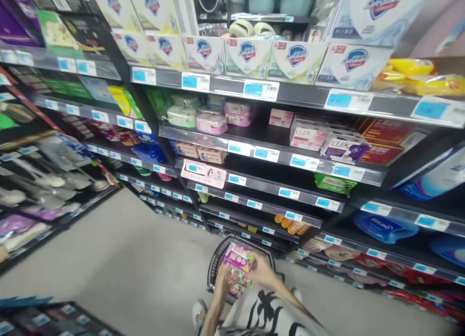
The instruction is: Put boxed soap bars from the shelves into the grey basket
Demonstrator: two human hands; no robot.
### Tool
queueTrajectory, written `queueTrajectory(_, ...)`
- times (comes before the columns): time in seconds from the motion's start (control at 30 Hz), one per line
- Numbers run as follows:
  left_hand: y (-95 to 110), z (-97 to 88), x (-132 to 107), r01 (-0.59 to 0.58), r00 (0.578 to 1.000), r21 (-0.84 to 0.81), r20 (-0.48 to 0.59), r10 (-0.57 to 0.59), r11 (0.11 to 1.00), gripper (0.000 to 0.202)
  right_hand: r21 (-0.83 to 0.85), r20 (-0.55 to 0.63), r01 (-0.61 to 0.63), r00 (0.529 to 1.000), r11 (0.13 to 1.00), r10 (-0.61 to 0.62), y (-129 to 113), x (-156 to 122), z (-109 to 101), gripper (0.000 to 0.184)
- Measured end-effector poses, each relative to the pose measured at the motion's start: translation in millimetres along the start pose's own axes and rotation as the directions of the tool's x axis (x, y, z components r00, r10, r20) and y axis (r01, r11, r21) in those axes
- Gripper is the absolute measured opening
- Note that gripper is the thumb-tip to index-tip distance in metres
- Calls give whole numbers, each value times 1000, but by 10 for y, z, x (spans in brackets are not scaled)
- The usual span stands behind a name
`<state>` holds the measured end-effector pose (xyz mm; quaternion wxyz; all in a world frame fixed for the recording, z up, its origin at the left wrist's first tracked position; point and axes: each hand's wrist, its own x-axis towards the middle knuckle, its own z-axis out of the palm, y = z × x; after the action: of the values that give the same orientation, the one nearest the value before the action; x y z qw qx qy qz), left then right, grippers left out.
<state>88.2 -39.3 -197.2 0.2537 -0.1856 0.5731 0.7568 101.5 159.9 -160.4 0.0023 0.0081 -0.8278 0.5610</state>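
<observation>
A pink and purple boxed pack (240, 257), perhaps soap, is between my hands over a black shopping basket (211, 273). My right hand (262, 269) is closed around its right end. My left hand (224, 279) curls against the pack's lower left side, its fingertips partly hidden. More colourful packs (238, 288) show just below, between my wrists; I cannot tell whether they are held or lie in the basket. The basket is low in front of my body, near my shoes.
Shelves ahead carry white soap boxes (247, 56), LUX boxes (308, 137), pink soap dishes (211, 122) and orange bottles (290, 224). Blue jugs (385, 227) stand at right. Utensils (54, 178) hang at left. Grey floor (127, 248) stretches left of the basket; a low rack (47, 319) is at lower left.
</observation>
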Motion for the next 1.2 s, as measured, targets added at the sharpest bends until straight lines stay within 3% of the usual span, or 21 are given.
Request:
queueTrajectory(0.13, 591, 371, -254, -222, 975, -173, -37, 219, 960, 84, 27, 20, 92, 996, 995, -92, -465, 59, -318, 66)
queueTrajectory(0.27, 929, 560, -494, -324, 943, -257, -9, 333, 911, 91, 284, -53, 200, 980, 938, -193, -782, 71, -501, 69)
queueTrajectory(0.43, 986, 621, -698, -343, 927, -355, 21, 374, 870, 87, 439, -113, 216, 976, 872, -185, -905, -20, -571, 79)
queueTrajectory(0.57, 1037, 649, -799, -330, 918, -364, 90, 385, 871, 88, 455, -144, 247, 969, 856, -202, -1060, -99, -651, 81)
queueTrajectory(0.7, 1137, 686, -819, -361, 880, -299, 205, 429, 883, 88, 446, -229, 280, 954, 850, -194, -1177, -205, -765, 84)
queueTrajectory(0.93, 1228, 878, -807, -418, 748, -199, 478, 460, 886, 110, 436, -428, 396, 881, 808, -200, -1074, -470, -970, 84)
queueTrajectory(1.07, 1213, 940, -768, -444, 714, -99, 561, 418, 891, 109, 418, -467, 387, 867, 822, -170, -987, -623, -1009, 85)
queueTrajectory(1.2, 1140, 956, -702, -446, 696, -124, 575, 431, 886, 98, 424, -483, 407, 857, 809, -178, -877, -664, -1039, 81)
